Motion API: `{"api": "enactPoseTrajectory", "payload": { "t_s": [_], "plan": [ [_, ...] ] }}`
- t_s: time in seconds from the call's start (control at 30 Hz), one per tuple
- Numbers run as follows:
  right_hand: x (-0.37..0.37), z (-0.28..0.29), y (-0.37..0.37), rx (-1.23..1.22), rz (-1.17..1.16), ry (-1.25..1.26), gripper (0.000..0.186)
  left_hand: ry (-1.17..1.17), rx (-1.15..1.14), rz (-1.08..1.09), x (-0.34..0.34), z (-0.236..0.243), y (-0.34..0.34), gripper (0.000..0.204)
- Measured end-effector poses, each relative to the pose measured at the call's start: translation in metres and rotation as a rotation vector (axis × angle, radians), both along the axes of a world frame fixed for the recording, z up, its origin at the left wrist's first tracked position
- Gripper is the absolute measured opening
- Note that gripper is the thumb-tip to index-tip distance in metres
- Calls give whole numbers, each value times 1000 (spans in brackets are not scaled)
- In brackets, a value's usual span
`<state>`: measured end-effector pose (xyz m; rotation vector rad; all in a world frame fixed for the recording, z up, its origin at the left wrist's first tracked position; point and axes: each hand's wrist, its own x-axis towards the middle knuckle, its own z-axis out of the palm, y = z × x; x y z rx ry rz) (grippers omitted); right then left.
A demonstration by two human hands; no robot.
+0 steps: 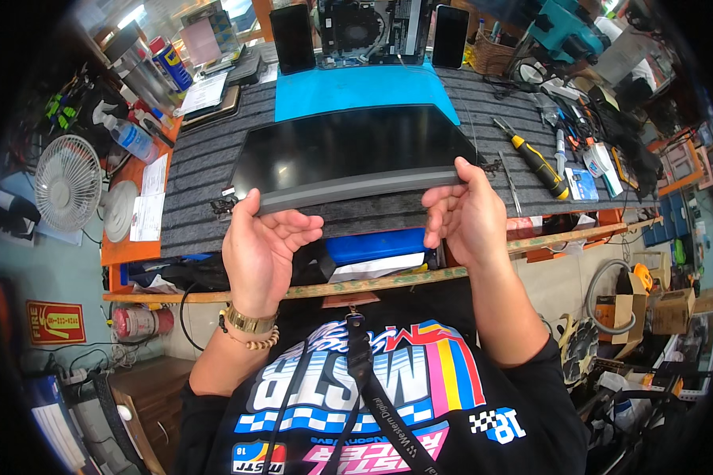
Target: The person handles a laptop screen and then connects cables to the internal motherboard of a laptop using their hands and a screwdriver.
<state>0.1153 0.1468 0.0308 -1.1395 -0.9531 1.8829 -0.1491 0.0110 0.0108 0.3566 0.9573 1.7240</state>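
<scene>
A black laptop screen (356, 146) with a dark grey strip along its near edge is held tilted over the workbench. My left hand (268, 237) grips its near left corner, thumb on top and fingers beneath. At the near right corner, my right hand (469, 210) holds it the same way, the thumb on the top edge. Small dark hinge-like parts stick out at both ends of the screen. Behind it, a blue mat (356, 89) lies partly covered on the bench's grey striped cloth (202, 162).
Past the mat stands an opened laptop chassis (372, 36) between two phones. On the right lie a yellow-black screwdriver (539, 165), tweezers (509, 184) and cables. At left are a small fan (67, 182), a spray bottle (127, 133) and papers. A wooden rail (372, 283) runs below the bench.
</scene>
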Motion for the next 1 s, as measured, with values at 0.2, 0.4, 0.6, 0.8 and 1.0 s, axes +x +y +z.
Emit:
{"api": "enactPoseTrajectory", "payload": {
  "t_s": [0.2,0.4,0.6,0.8,1.0],
  "plan": [
    [0,2,1,-38,-23,31,72,-32,80,-92,-5,3,-1,65],
    [-1,3,1,2,-47,-5,71,11,30,-51,-4,6,1,65],
    [-1,3,0,2,-48,-18,68,60,-23,-17,-1,10,0,62],
    [2,-1,1,22,-38,-1,65,48,-53,-29,-2,10,-2,62],
    [4,-7,2,2,-6,78,65,23,-19,-63,-7,0,-2,61]
  ]
}}
